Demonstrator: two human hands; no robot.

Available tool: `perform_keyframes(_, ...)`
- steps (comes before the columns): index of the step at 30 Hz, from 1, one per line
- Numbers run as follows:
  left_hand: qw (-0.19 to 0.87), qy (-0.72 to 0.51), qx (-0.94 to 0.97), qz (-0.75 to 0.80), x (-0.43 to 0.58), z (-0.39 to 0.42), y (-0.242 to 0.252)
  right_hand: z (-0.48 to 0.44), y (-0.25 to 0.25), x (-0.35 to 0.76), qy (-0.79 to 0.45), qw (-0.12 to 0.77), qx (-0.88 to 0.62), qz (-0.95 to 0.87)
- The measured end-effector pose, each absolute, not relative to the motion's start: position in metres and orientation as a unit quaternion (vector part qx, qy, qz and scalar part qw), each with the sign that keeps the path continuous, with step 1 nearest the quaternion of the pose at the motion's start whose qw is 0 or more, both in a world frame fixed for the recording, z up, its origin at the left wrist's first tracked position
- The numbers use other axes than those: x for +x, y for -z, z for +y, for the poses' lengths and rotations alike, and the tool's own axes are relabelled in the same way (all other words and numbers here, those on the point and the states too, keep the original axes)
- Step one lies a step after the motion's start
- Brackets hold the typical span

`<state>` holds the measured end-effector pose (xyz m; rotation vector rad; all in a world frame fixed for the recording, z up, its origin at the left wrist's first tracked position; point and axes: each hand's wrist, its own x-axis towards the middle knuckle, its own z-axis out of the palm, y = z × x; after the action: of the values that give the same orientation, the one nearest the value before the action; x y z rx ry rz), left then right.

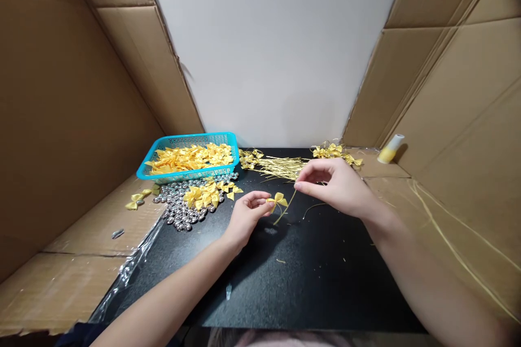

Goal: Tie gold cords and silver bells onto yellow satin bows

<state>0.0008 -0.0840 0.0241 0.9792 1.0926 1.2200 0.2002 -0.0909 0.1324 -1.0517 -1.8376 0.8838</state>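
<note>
Between thumb and fingers, my left hand (pixel 249 218) pinches a yellow ribbon bow (pixel 279 200) above the black tabletop. My right hand (pixel 331 184) is closed on the upper end of a thin gold twist tie (pixel 288 206), which slants down beside the bow. Whether tie and bow touch, I cannot tell. Behind my right hand lies a bundle of gold twist ties (pixel 280 166). Left of my left hand, several loose yellow bows (pixel 202 195) rest on a heap of shiny silver beads (pixel 178 218).
A blue plastic basket (pixel 147 165) full of yellow bows stands at the back left. Bows with ties attached (pixel 334 152) are piled at the back right, near a yellow-and-white spool (pixel 391 149). Cardboard walls (pixel 468 97) flank both sides, and a white panel (pixel 277 54) closes the back.
</note>
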Motion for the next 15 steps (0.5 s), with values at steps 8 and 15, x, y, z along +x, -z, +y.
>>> perform_keyframes(8,0.543,-0.496,0.466,0.492,-0.002,-0.082,-0.021,-0.093,-0.142,0.21,-0.48,0.554,-0.29,-0.616)
perform_keyframes(15,0.432,-0.405,0.612,0.525,-0.007,-0.075,-0.007,-0.097,-0.149,0.218,-0.529,0.585,-0.223,-0.573)
